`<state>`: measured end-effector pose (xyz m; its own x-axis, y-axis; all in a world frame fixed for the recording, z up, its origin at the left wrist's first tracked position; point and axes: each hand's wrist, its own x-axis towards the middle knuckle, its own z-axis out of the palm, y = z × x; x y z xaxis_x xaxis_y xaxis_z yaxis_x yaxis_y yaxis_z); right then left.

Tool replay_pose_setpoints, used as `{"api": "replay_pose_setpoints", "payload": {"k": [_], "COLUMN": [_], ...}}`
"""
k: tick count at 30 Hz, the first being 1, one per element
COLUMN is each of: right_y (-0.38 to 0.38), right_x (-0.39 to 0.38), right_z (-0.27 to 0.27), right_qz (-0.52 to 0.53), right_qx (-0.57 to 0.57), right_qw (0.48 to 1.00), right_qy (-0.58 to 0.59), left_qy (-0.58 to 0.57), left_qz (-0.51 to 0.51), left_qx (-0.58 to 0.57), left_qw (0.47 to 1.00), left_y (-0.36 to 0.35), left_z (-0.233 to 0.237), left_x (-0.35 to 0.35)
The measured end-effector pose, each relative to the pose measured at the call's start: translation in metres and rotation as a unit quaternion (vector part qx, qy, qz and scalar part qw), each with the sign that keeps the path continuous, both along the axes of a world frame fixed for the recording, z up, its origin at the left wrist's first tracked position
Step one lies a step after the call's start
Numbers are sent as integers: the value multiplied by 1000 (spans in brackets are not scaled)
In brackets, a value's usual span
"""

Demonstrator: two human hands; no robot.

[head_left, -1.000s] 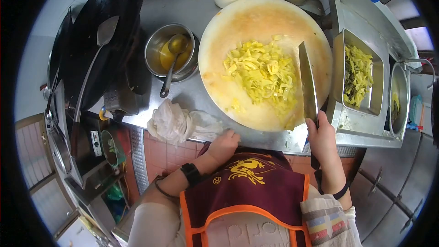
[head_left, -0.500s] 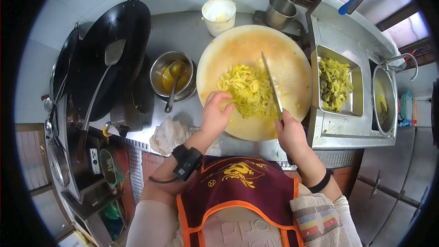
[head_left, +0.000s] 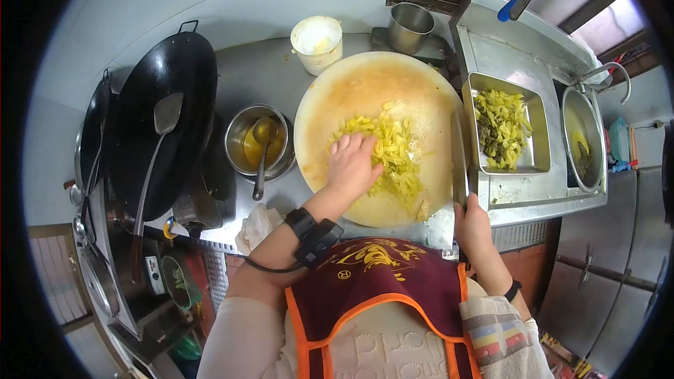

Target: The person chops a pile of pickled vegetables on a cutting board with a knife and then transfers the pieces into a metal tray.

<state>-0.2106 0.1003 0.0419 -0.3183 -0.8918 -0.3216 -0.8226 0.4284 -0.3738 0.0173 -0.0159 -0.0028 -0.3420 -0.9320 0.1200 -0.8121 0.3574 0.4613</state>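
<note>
On the round cutting board (head_left: 372, 70) lies a pile of chopped yellow-green pickled vegetable (head_left: 397, 151). My left hand (head_left: 351, 163) rests on the pile's left side, fingers spread and palm down. Beyond the board's right edge, my right hand (head_left: 474, 228) is closed around the handle of a kitchen knife (head_left: 460, 158). The blade points away from me, seen nearly edge-on beside the board. To the right stands a rectangular metal tray (head_left: 537, 123) with more cut vegetable (head_left: 502, 126) in it.
Left of the board, a metal pot (head_left: 235, 137) holds yellow liquid and a ladle (head_left: 261, 161). A white tub (head_left: 316, 49) and a steel cup (head_left: 411, 28) stand behind. A wok (head_left: 189, 77) with a spatula (head_left: 167, 114) leans at left; a sink basin (head_left: 583, 133) lies right.
My left hand has moved up and right onto the chopped vegetable. My right hand has carried the knife rightward, off the pile to the board's right edge. The camera view has shifted slightly.
</note>
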Motion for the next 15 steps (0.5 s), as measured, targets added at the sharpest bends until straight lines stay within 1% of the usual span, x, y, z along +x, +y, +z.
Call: {"api": "replay_pose_setpoints", "payload": {"k": [4, 6, 7, 9, 10, 12, 13, 14, 15], "right_y": [6, 4, 2, -4, -7, -10, -11, -9, -10], "right_x": [6, 12, 15, 21, 25, 28, 29, 25, 22], "right_z": [-8, -10, -11, -11, -7, -3, -2, -6, -4], "right_qz": [-21, 8, 6, 67, 83, 84, 86, 72, 46], "right_qx": [-8, -33, -32, -32, -52, -65, -80, -77, -87], "right_qw": [1000, 997, 997, 992, 988, 988, 988, 991, 991], "right_qy": [-18, -64, -66, -99, -115, -111, -104, -85, -94], "left_qy": [-28, 29, 28, 107, 105, 197, 196, 231, 265], "left_qz": [-25, -40, -41, 9, 9, 33, 34, 56, 77], "left_qx": [21, 32, 34, 57, 59, 138, 140, 202, 263], "left_qw": [999, 998, 998, 993, 993, 970, 970, 950, 924], "left_y": [-7, -7, -7, -9, -9, -8, -7, -4, -1], "left_z": [2, 5, 4, 0, 0, 0, 2, 6, 9], "left_x": [5, 9, 11, 17, 21, 32, 36, 39, 42]}}
